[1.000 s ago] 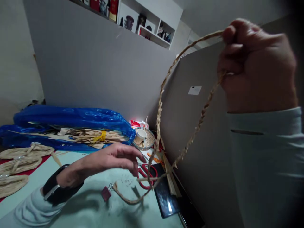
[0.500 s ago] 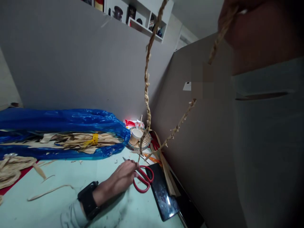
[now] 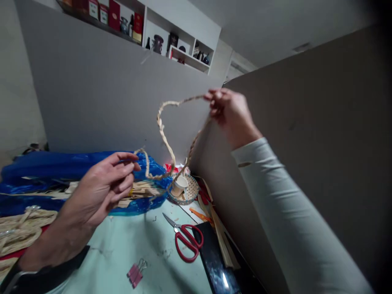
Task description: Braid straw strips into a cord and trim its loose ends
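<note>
A twisted straw cord (image 3: 168, 147) hangs in loops between my hands, above the table. My left hand (image 3: 107, 183) pinches one stretch of it between thumb and fingertips, with the other fingers curled loosely. Higher up, my right hand (image 3: 231, 114) is closed on the cord, and another length of it drops from that hand toward the basket. Red-handled scissors (image 3: 188, 243) lie on the pale green table (image 3: 159, 261), their blades slightly apart and touched by neither hand.
Behind the cord, a paper cup (image 3: 179, 185) sits in a small woven basket (image 3: 192, 190). A blue plastic bag (image 3: 61, 161) of straw lies at left. Near the scissors are a black tablet-like slab (image 3: 211, 257), straw strips (image 3: 225, 241) and a pink binder clip (image 3: 135, 275). Grey panels (image 3: 122, 98) stand behind.
My left hand has left the scissors and come up to the cord. The right hand has lowered toward the middle with the cord. The pink clip has come into view.
</note>
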`<action>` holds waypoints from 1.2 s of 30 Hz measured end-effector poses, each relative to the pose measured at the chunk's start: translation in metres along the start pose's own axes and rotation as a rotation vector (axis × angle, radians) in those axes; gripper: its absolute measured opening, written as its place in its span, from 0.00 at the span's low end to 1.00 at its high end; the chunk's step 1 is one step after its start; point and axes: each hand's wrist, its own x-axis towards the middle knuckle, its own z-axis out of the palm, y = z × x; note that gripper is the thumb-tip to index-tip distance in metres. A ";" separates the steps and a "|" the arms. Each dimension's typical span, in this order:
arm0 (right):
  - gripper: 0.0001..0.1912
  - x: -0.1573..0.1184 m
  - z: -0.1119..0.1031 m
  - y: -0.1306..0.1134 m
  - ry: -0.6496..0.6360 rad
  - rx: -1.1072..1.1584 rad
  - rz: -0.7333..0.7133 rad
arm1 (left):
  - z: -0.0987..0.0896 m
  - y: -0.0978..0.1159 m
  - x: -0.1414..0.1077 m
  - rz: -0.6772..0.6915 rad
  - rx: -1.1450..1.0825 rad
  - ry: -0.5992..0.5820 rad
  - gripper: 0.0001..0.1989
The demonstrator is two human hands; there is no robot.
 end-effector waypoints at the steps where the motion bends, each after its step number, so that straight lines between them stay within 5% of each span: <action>1: 0.12 -0.005 0.005 0.022 -0.025 -0.029 0.041 | 0.001 0.009 -0.005 0.043 -0.006 0.043 0.08; 3: 0.05 -0.013 0.014 0.063 -0.107 -0.095 0.103 | 0.003 0.021 -0.012 0.132 0.000 0.099 0.10; 5: 0.12 -0.018 0.021 0.095 -0.186 -0.174 0.144 | 0.005 0.026 -0.015 0.184 -0.008 0.119 0.11; 9: 0.16 -0.038 0.027 0.126 -0.279 -0.311 0.183 | 0.006 0.017 -0.010 0.108 -0.044 0.139 0.11; 16: 0.11 -0.160 0.030 0.107 -0.580 -0.104 0.234 | 0.019 -0.017 -0.005 -0.062 -0.167 0.093 0.17; 20: 0.18 -0.220 0.035 0.091 -0.690 0.302 0.480 | 0.034 -0.028 -0.013 -0.125 -0.191 0.036 0.18; 26: 0.23 -0.231 0.027 0.084 -0.715 0.572 0.759 | 0.044 -0.041 -0.019 -0.137 -0.150 0.014 0.18; 36: 0.22 -0.239 0.013 0.095 -0.590 0.576 0.793 | 0.044 -0.059 -0.024 -0.229 0.044 -0.041 0.23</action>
